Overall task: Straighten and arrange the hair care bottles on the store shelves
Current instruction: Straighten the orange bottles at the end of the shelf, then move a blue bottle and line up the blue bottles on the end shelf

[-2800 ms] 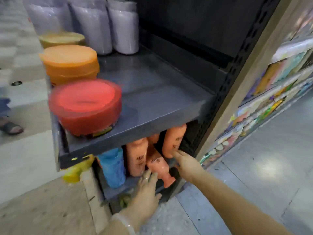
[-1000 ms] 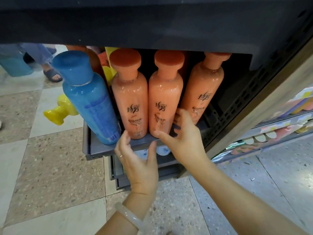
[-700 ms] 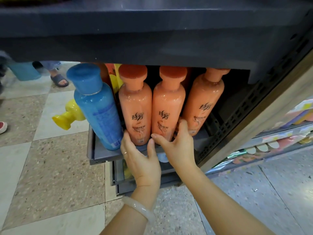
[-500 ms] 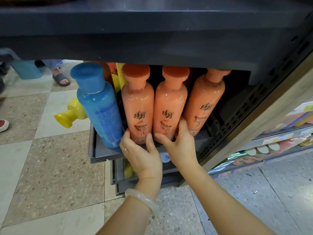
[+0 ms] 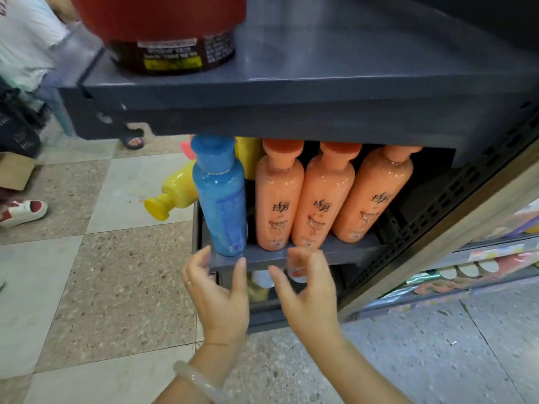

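both hands empty, fingers loosely spread: left hand [image 5: 217, 290] just below the blue bottle [image 5: 222, 196], right hand [image 5: 306, 287] below the orange bottles [image 5: 322, 196]. bottles stand near upright on the lower shelf [image 5: 344, 249], directly above the hands; the blue one is nearest the left hand.

Lower shelf [image 5: 291, 256] — blue bottle [image 5: 223, 199], three orange bottles [image 5: 318, 196] upright; upper shelf [image 5: 291, 83] — red tub [image 5: 172, 33].

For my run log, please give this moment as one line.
left hand: open | right hand: open | orange bottles: upright on shelf
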Action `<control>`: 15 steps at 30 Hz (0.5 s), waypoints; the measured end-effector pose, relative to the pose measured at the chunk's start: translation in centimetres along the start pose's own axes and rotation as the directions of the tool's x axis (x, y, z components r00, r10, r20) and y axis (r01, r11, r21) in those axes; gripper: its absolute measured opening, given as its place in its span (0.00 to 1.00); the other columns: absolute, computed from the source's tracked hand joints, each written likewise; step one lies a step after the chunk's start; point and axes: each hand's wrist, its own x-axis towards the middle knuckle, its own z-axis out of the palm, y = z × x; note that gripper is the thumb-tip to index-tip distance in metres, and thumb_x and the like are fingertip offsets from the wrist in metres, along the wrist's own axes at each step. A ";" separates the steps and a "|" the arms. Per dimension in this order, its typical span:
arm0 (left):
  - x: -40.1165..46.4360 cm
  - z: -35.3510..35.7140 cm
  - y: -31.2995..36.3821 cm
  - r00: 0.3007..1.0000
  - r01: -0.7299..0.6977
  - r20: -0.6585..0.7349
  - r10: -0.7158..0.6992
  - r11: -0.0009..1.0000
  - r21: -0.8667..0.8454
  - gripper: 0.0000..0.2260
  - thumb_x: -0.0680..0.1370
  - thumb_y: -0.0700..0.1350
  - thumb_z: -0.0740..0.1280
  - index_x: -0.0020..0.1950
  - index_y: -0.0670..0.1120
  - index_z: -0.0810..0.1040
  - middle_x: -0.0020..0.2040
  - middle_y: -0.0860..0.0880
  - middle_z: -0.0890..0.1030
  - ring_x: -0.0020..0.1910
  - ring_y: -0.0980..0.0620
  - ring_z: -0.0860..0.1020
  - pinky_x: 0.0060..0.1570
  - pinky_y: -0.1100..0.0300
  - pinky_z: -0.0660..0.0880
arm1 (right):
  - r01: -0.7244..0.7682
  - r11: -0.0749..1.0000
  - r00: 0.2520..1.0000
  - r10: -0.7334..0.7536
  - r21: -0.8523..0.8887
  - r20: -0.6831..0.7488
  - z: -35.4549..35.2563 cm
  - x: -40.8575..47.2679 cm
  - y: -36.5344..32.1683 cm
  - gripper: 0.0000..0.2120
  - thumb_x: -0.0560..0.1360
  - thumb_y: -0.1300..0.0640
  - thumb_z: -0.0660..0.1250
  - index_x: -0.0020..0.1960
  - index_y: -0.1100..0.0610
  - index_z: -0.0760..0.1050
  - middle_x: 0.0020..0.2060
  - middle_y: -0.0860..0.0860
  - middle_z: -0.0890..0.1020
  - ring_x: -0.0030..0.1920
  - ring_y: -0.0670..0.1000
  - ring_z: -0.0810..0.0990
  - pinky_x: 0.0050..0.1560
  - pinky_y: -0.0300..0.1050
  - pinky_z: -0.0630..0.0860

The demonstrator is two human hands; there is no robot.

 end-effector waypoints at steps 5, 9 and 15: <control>3.9 -1.9 -1.8 0.972 0.004 0.235 -0.017 0.998 0.057 0.27 0.72 0.38 0.68 0.68 0.43 0.63 0.66 0.45 0.69 0.66 0.46 0.69 0.66 0.55 0.66 | 0.020 0.999 0.997 -0.023 0.041 0.077 6.4 0.1 -3.2 0.29 0.69 0.52 0.70 0.67 0.50 0.63 0.58 0.37 0.68 0.60 0.31 0.65 0.61 0.25 0.60; 6.9 -3.0 -1.9 0.842 -0.092 0.539 0.026 0.991 0.097 0.26 0.75 0.36 0.62 0.71 0.47 0.61 0.68 0.45 0.71 0.66 0.47 0.71 0.63 0.57 0.69 | -0.091 0.995 0.995 0.093 0.041 -0.035 9.1 0.7 -4.8 0.38 0.65 0.48 0.72 0.69 0.57 0.61 0.65 0.50 0.70 0.66 0.44 0.67 0.68 0.37 0.63; 12.0 -4.1 -2.3 0.526 -0.140 0.839 0.142 0.987 -0.079 0.34 0.67 0.44 0.72 0.70 0.51 0.61 0.65 0.54 0.73 0.64 0.57 0.72 0.62 0.51 0.73 | -0.163 0.986 0.960 0.165 0.030 -0.226 10.3 4.1 -8.7 0.32 0.63 0.53 0.77 0.59 0.58 0.64 0.55 0.51 0.76 0.57 0.49 0.76 0.56 0.45 0.73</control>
